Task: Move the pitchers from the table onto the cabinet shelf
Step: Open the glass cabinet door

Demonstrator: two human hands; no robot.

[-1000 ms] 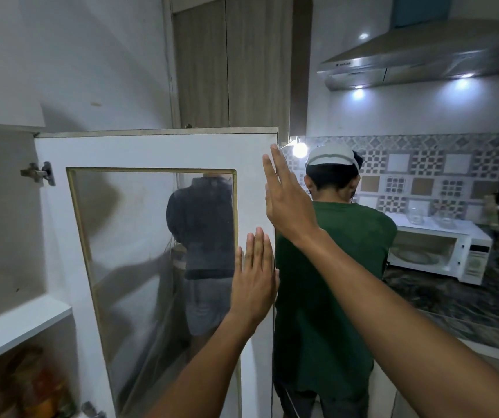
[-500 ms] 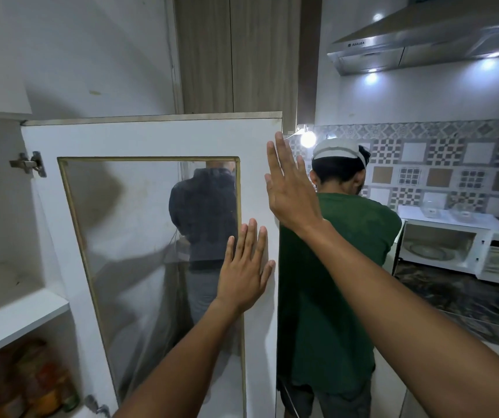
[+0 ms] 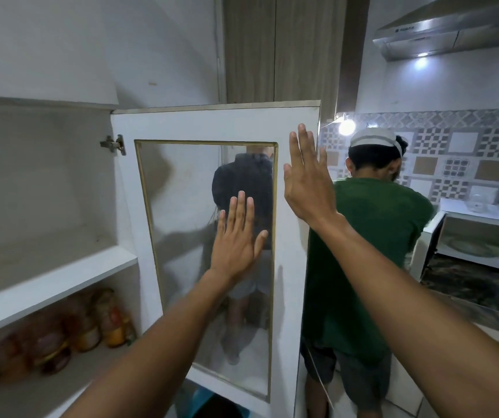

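No pitchers show anywhere in our view, and neither does the table, so we judge nothing is yet moved. The upper cabinet shelf [image 3: 61, 276] at left of the frame is bare, with jars [image 3: 91, 324] below it. Our left hand [image 3: 236, 236] lies flat and open on the glass pane of the cabinet door [image 3: 212, 125] at centre, gripping nothing; our right hand [image 3: 305, 179] is spread open at the door's outer edge, also empty. Beyond, right of centre, another person in a green shirt [image 3: 371, 251] faces a tiled wall [image 3: 468, 155]; an open microwave [image 3: 483, 239] sits at far right, under a range hood [image 3: 453, 28].
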